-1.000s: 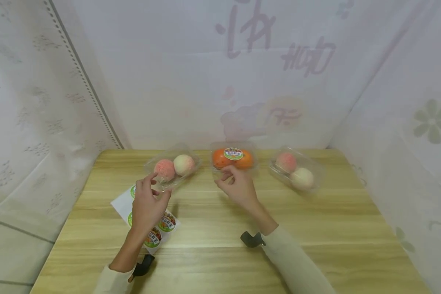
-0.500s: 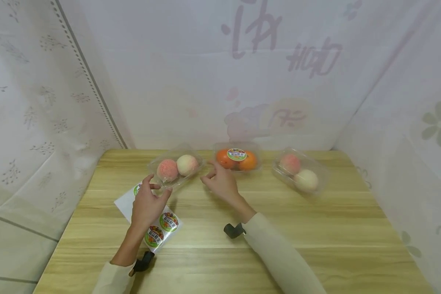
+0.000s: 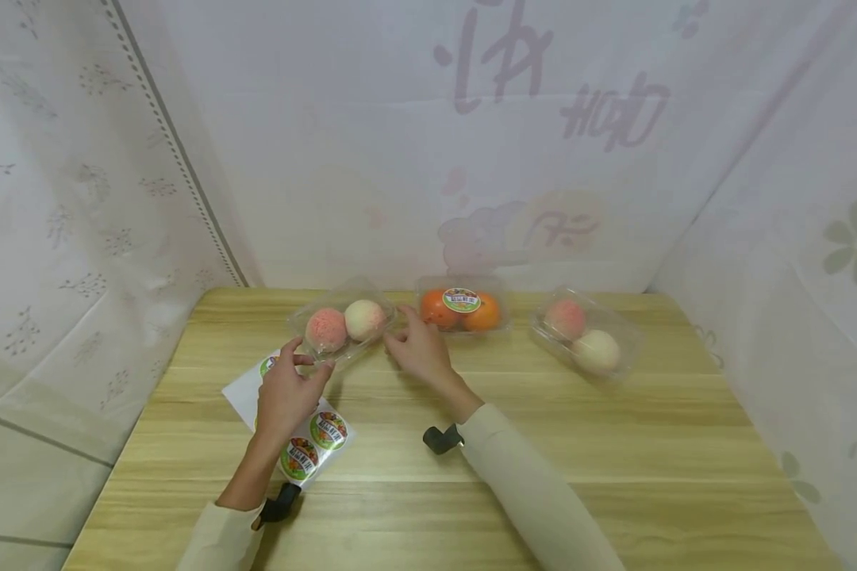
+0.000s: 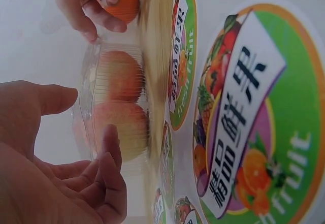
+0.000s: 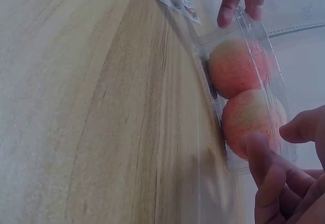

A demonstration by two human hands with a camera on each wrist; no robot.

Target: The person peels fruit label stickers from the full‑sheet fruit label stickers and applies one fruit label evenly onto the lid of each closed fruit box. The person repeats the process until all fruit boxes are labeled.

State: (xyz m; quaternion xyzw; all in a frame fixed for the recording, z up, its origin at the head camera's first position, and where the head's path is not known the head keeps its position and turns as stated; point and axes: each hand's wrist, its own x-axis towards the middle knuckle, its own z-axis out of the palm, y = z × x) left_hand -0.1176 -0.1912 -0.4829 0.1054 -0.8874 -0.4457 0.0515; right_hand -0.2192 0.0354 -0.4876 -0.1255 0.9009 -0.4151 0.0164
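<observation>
A clear plastic fruit box (image 3: pixel 350 349) with two round pink-and-cream fruits (image 5: pixel 236 67) lies at the back left of the table. My left hand (image 3: pixel 286 400) holds its left end, thumb at the near corner and fingertips at the other. At the right end is my right hand (image 3: pixel 420 349), thumb and forefinger spread around the corner, close to or touching the plastic; a firm grip does not show. Partly under my left hand lies a sheet of round fruit stickers (image 3: pixel 300 460). Another clear box (image 3: pixel 503 317) holds two orange fruits and bears one such sticker (image 3: pixel 461 300).
A third clear box (image 3: pixel 624 337) with a pink and a cream fruit stands at the right back. The wooden table (image 3: pixel 428 507) ends at a pale printed cloth (image 3: pixel 343 159), which hangs behind it and on both sides.
My right hand has moved left, from in front of the orange-fruit box to the right end of the left box. My left hand stays at its place. The view has shifted slightly.
</observation>
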